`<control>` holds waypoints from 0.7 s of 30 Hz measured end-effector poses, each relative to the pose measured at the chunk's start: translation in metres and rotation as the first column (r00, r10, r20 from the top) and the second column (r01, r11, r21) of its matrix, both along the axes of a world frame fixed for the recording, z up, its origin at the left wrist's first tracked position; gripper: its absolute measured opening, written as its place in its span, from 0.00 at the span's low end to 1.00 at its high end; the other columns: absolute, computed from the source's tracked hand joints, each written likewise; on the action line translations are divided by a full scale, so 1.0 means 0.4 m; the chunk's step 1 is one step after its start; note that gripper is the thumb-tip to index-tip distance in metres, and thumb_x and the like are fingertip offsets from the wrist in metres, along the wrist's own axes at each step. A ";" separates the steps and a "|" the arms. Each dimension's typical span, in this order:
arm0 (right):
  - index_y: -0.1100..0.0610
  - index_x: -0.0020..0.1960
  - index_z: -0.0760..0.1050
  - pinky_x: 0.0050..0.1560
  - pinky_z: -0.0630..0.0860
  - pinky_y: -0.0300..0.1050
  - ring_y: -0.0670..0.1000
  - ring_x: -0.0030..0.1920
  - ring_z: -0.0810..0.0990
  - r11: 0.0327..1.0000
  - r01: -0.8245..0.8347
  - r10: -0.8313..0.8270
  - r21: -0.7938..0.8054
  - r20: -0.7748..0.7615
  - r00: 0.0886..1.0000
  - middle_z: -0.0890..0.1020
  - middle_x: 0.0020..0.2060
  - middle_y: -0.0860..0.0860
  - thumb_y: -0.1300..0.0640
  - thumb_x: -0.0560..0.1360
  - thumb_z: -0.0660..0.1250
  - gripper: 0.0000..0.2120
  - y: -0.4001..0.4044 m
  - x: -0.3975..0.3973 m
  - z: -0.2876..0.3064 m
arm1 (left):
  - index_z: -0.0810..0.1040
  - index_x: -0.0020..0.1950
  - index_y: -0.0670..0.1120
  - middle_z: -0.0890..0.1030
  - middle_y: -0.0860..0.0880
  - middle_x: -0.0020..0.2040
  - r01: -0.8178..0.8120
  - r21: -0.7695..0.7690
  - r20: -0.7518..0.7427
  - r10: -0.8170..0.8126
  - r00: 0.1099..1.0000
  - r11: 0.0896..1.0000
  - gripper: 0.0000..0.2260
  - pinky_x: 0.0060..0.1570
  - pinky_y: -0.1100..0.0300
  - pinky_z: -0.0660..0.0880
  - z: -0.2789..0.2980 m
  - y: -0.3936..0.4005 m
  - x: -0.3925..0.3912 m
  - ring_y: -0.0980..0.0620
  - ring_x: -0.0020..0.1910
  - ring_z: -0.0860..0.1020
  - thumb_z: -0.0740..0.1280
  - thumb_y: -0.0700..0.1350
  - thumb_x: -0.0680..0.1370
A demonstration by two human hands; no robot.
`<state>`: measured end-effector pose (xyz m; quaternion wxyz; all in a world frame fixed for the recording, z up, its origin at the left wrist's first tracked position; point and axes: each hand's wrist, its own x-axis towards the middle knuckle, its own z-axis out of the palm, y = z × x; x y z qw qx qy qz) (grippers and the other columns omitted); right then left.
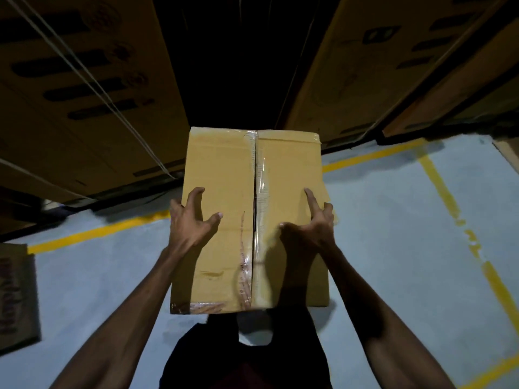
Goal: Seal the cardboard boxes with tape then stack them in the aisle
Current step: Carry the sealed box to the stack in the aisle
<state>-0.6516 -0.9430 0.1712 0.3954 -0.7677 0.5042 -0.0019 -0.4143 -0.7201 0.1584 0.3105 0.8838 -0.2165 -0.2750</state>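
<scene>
Both hands' fingers (196,196) clasp the taped box (224,169).

Tan rectangular cardboard box (224,220): plain yellow-brown top, glossy clear tape strip (259,175) along the centre seam, reddish-brown smudges near its lower edge. Pale grey-blue painted floor (393,220) with worn yellow line markings (443,186). Tall brown cardboard cartons (70,94) on the left: black bar-shaped print, dark red round marks, pale strapping bands across. Brown flat carton (16,299) at the left edge: dark reddish print, unreadable.
</scene>
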 end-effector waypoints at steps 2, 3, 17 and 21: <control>0.37 0.83 0.55 0.68 0.73 0.66 0.68 0.69 0.68 0.999 -0.021 0.022 0.049 -0.005 1.000 0.65 0.67 0.60 0.26 0.55 0.77 0.62 -0.095 0.015 -0.055 | 0.62 0.75 0.66 0.63 0.43 0.66 -0.044 0.021 -0.009 0.044 0.999 0.999 0.35 0.63 0.35 0.74 -0.037 -0.071 -0.012 0.30 0.68 0.67 0.75 0.63 0.72; 0.38 0.83 0.55 0.67 0.74 0.63 0.68 0.69 0.69 0.997 -0.040 0.042 0.060 -0.022 0.999 0.66 0.68 0.61 0.27 0.54 0.79 0.63 -0.143 0.017 -0.093 | 0.62 0.75 0.65 0.63 0.42 0.65 -0.070 0.039 -0.015 0.070 0.997 0.997 0.36 0.64 0.34 0.73 -0.063 -0.106 -0.021 0.30 0.68 0.67 0.76 0.62 0.72; 0.37 0.83 0.53 0.67 0.73 0.56 0.63 0.63 0.73 0.906 -0.382 0.406 0.180 -0.118 0.906 0.70 0.62 0.62 0.26 0.55 0.79 0.63 -0.670 0.156 -0.929 | 0.70 0.71 0.63 0.66 0.37 0.66 -0.536 0.221 -0.186 0.575 0.797 0.815 0.32 0.69 0.45 0.73 -0.866 -0.501 -0.046 0.30 0.65 0.71 0.81 0.50 0.72; 0.37 0.82 0.56 0.71 0.73 0.60 0.65 0.65 0.75 0.903 -0.360 0.386 0.235 -0.077 0.919 0.65 0.66 0.61 0.40 0.61 0.85 0.58 -0.705 0.194 -1.100 | 0.69 0.72 0.65 0.66 0.38 0.67 -0.525 0.222 -0.218 0.567 0.794 0.821 0.34 0.69 0.45 0.73 -1.075 -0.543 -0.018 0.33 0.62 0.74 0.81 0.51 0.71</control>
